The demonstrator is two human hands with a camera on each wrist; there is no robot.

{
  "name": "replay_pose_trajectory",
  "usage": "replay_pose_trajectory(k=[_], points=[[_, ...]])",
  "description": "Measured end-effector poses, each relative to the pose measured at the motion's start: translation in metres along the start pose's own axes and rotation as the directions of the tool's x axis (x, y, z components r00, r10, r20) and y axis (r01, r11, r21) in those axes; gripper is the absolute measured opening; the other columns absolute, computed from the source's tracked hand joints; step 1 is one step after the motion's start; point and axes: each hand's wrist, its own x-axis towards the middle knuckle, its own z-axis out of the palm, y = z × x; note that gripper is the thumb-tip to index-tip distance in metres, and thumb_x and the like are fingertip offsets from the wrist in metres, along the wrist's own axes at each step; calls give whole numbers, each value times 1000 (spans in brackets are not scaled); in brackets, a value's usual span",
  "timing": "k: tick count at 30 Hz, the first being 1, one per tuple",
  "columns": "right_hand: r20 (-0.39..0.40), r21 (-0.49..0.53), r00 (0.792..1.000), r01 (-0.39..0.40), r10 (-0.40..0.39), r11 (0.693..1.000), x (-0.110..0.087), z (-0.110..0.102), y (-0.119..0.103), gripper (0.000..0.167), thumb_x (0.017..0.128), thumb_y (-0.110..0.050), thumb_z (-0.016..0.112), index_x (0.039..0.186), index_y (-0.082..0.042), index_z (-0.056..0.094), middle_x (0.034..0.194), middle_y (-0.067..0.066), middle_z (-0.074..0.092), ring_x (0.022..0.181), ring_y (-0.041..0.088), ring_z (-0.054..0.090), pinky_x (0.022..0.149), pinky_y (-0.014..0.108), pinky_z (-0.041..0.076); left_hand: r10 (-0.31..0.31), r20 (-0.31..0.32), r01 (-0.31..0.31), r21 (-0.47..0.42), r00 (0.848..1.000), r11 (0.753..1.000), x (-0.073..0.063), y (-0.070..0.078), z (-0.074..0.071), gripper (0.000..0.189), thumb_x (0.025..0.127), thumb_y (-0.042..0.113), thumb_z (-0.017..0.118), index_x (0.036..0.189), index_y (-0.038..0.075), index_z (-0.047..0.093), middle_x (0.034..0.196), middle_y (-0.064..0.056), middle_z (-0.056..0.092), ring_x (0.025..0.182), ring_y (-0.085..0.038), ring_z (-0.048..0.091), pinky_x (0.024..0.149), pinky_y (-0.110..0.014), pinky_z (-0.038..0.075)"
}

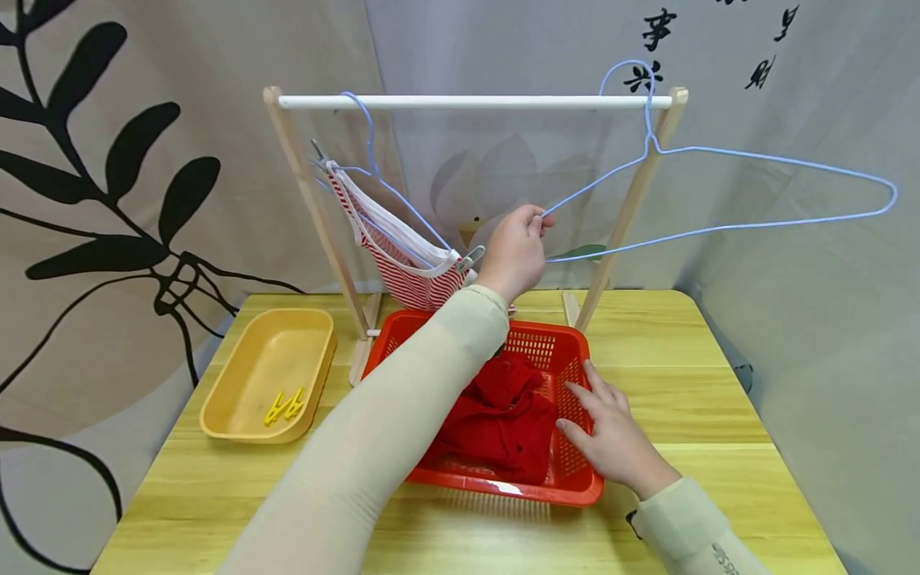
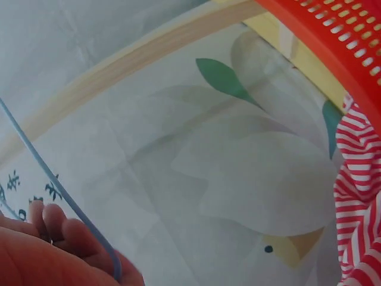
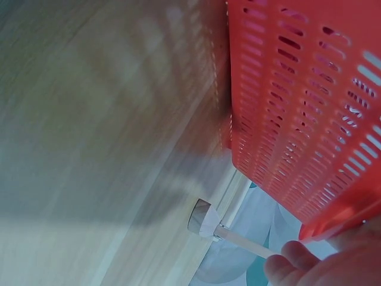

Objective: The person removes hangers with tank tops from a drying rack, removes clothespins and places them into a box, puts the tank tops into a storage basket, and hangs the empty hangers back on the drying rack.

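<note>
One hand, the left (image 1: 516, 247), is clamped on a blue hanger (image 1: 719, 229), its thumb and fingers pinching the wire at the end nearer the middle of the rack. The wire stretches from there to the right, and its hook arches above the rack's white rail (image 1: 474, 103), with the tip passing behind it. The right hand (image 1: 611, 431) has its fingers apart and extended, reaching over the right rim of a red basket (image 1: 503, 489); whether the fingertips press on the rim, I cannot tell. Inside that basket lies a crumpled red cloth (image 1: 506, 419).

Just behind the basket, a red-and-white striped garment (image 1: 420, 279) hangs from a second blue hanger (image 1: 370, 148), hooked over the left part of the rail, with a grey clip (image 1: 470, 258) near its right end. Wooden posts (image 1: 316, 196) hold up the rail at either side. Left of the basket, a yellow tray (image 1: 269, 331) holds two yellow clips (image 1: 283, 406). Basket, tray and rack all stand on the wood-grained bench (image 1: 676, 383).
</note>
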Motion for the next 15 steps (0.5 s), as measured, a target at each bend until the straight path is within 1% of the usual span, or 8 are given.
replay_pose_trajectory(k=[4, 6, 8, 11, 13, 15], points=[[0, 9, 1000, 1, -1, 1000, 0, 0, 0, 66, 104, -38, 66, 157, -4, 46, 177, 17, 8, 150, 49, 25, 111, 74, 40, 27, -58, -20, 121, 998, 992, 2, -6, 2, 32, 115, 26, 39, 125, 18, 68, 128, -1, 66, 126, -23, 54, 111, -39, 41], [2, 9, 1000, 1, -1, 1000, 0, 0, 0, 66, 104, -38, 66, 157, -5, 46, 177, 17, 8, 150, 49, 25, 110, 73, 40, 34, -87, -19, 177, 996, 984, 2, -9, 3, 32, 115, 27, 40, 124, 20, 69, 131, -1, 65, 131, -26, 51, 116, -42, 35], [3, 11, 1000, 0, 0, 1000, 0, 0, 1, 66, 104, -39, 65, 158, -5, 46, 177, 17, 8, 150, 49, 25, 110, 73, 40, 33, -108, -10, 211, 994, 977, 3, -10, 4, 31, 115, 28, 40, 122, 21, 70, 133, -2, 64, 133, -28, 50, 120, -47, 31], [5, 12, 1000, -1, 1, 1000, 0, 0, 1, 67, 104, -40, 65, 158, -5, 46, 178, 16, 8, 150, 49, 25, 110, 74, 40, 20, -131, 11, 228, 991, 974, 3, -11, 5, 31, 114, 30, 40, 123, 24, 69, 137, -1, 62, 136, -29, 48, 122, -52, 26], [6, 15, 1000, -2, 2, 1000, 0, 0, 2, 67, 104, -40, 65, 158, -6, 45, 178, 16, 7, 150, 49, 24, 110, 74, 40, 13, -142, 20, 227, 990, 974, 2, -12, 5, 31, 114, 31, 40, 126, 24, 68, 141, -1, 61, 139, -29, 47, 123, -53, 24], [7, 18, 1000, -4, 4, 1000, 0, 0, 2, 67, 104, -41, 65, 158, -6, 45, 178, 15, 7, 150, 49, 24, 110, 74, 40, 19, -152, 16, 228, 988, 974, 2, -12, 6, 32, 114, 31, 40, 131, 24, 66, 145, -1, 59, 141, -29, 46, 123, -52, 23]])
